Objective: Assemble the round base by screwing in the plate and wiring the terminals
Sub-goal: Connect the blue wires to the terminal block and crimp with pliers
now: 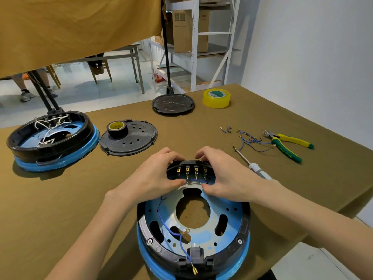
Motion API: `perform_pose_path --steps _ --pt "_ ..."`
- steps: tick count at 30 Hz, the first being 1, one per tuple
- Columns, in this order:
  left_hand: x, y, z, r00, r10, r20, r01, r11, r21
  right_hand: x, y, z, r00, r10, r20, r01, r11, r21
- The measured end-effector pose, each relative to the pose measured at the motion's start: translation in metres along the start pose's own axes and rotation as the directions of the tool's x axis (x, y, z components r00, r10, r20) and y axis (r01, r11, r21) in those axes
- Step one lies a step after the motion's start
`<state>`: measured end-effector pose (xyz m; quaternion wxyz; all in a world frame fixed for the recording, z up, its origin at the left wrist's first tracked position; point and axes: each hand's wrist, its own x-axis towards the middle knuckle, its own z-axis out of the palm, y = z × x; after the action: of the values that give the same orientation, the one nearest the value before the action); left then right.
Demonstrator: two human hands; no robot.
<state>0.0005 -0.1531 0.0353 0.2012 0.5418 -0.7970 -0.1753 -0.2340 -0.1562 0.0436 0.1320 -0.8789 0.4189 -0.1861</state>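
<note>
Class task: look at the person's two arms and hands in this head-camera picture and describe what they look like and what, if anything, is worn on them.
Both forearms are bare right to the bottom edge of the picture, with no sleeve in view. The left hand and the right hand are bare too: no gloves, and no ring, watch, bracelet or wrist strap shows. The fingernails that show are short and unpainted. No marks or plasters are visible.

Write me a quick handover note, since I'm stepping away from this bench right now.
Left hand and right hand: both grip the far rim of the round base at the terminal block, pinching a short blue wire.
Done: a long blue wire lies inside, ring end loose.
Left: spare wires, screwdriver, pliers, cover plate wait on the table.
</note>
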Motion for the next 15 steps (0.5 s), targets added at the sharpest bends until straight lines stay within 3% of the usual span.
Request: perform_pose_path --steps 3,5,9,15 --pt "-0.011 -0.008 -0.020 0.992 -0.059 0.109 0.071 0.991 -0.110 0.003 -0.004 0.004 1.000 -0.016 0.018 0.019 0.991 -0.135" --pt "-0.019 -0.008 -0.030 0.991 -0.085 0.104 0.096 0.990 -0.108 0.013 -0.007 0.008 0.999 -0.038 -0.013 0.036 0.989 -0.146" --pt "-0.028 0.005 -0.034 0.994 -0.104 0.034 0.095 0.975 0.202 0.031 -0.011 0.014 0.997 -0.071 0.029 0.074 0.991 -0.112" --pt "-0.015 0.018 -0.011 0.993 -0.120 -0.016 0.117 0.921 0.371 0.030 -0.005 0.019 1.000 -0.019 0.008 0.019 0.999 -0.042"
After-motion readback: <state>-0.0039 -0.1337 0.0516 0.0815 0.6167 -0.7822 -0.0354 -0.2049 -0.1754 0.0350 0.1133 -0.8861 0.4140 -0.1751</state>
